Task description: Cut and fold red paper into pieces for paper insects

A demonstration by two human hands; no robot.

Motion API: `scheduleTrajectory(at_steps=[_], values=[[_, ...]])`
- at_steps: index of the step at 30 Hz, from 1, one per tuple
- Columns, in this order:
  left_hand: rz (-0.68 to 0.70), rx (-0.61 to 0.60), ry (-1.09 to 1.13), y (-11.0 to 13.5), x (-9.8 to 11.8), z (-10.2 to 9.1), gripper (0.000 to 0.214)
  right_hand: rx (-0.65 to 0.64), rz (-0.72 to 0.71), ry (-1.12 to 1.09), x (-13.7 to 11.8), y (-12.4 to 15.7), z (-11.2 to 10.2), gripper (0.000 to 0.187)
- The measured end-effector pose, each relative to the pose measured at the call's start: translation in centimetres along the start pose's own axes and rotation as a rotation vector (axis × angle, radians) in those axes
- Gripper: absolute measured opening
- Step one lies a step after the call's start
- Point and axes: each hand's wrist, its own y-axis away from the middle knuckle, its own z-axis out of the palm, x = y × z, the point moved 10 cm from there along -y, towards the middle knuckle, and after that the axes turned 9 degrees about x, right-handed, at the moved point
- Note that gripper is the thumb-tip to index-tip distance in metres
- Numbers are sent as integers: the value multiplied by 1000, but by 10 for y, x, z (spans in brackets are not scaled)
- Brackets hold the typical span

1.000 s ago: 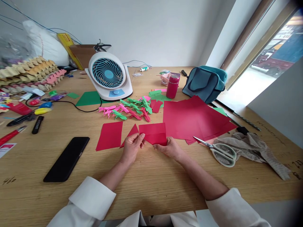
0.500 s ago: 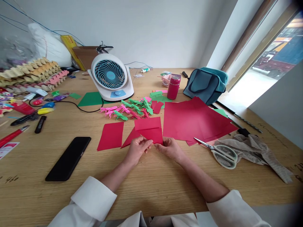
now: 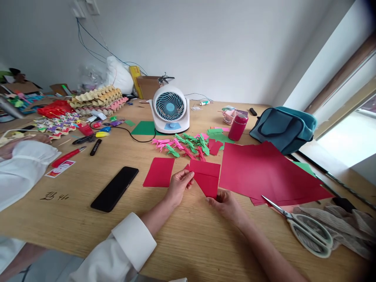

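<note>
Between my two hands is a piece of red paper (image 3: 209,181), its lower left edge running at a slant. My left hand (image 3: 179,185) pinches its upper left side between thumb and fingers. At its lower right corner my right hand (image 3: 225,203) grips it the same way. A second red rectangle (image 3: 160,172) lies flat to the left of my left hand. Beyond the paper is a pile of small folded pink, green and red paper pieces (image 3: 185,145). Large red sheets (image 3: 264,172) are spread to the right.
Scissors (image 3: 305,227) lie at the right beside a crumpled cloth (image 3: 346,223). A black phone (image 3: 114,188) rests at the left. Farther back stand a fan (image 3: 170,109), a red flask (image 3: 238,127) and a blue bag (image 3: 283,127). Another person's white sleeve (image 3: 29,160) reaches in at far left.
The view has swung left, so things sit farther right and another person's sleeve shows. My right hand has moved down and away from my left, with the red paper between them.
</note>
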Motion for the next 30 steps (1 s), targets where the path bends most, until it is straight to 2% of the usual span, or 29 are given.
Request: scheduleTrajectory(at_steps=[12,15,19,23,27,30], values=[[-82,61,151,-2,-1,-5,42,-117,23,67,-7,11,3,28],[-56,62,132,-2,0,-6,40,-147,1,42,-10,9,0,31],[20,-10,-11,1,3,0,39,-49,-16,-44,-16,3,-12,35],[35,-103,-155,8,0,13,41,-7,9,-109,-15,0,-13,35],[79,-126,-147,11,1,18,34,133,52,-63,-4,-4,-24,43],[195,-154,-174,14,9,22,31,222,52,-85,2,-6,-32,46]])
